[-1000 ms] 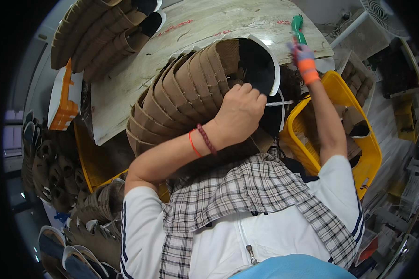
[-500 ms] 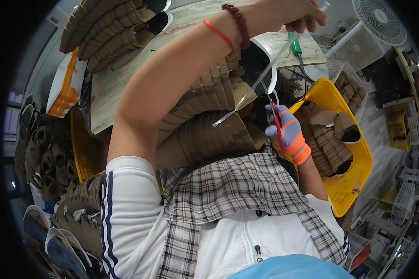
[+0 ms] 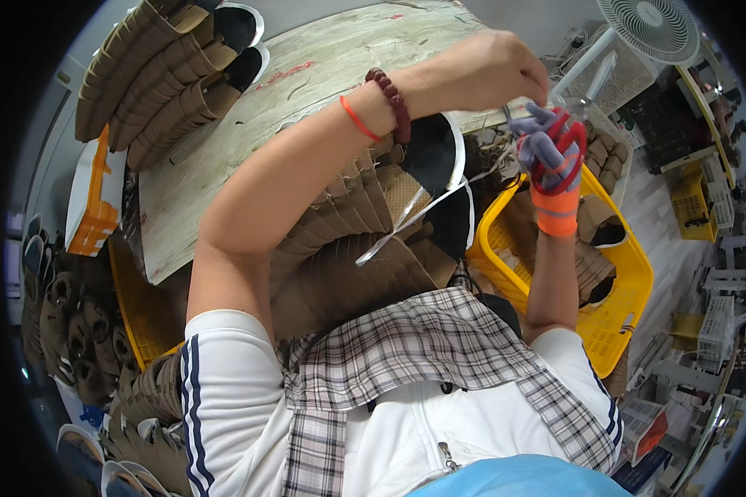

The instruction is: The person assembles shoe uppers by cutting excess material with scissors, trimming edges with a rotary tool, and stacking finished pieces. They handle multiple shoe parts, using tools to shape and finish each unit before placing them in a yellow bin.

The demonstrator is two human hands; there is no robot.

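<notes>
My left hand (image 3: 493,73), bare, is raised over the far right of the bench with its fingers closed on a clear plastic strip. The strip (image 3: 414,217) lies slack over a stack of nested brown shoe uppers (image 3: 340,219) before me and runs up toward both hands; its middle is partly hidden. My right hand (image 3: 547,153), in a purple and orange glove, is just below the left fingertips. It grips scissors (image 3: 574,137) by their red handles, and the blades are mostly hidden. Black and white ends of the uppers (image 3: 439,153) show under my left forearm.
The worn bench (image 3: 323,79) carries more nested uppers (image 3: 170,79) at the far left. A yellow basket (image 3: 638,282) with uppers is at my right. An orange and white box (image 3: 91,199) stands left, a white fan (image 3: 651,29) far right.
My right hand has risen with the scissors from beside the stack to my left hand. The left hand has come lower, and the strip has gone from taut to slack.
</notes>
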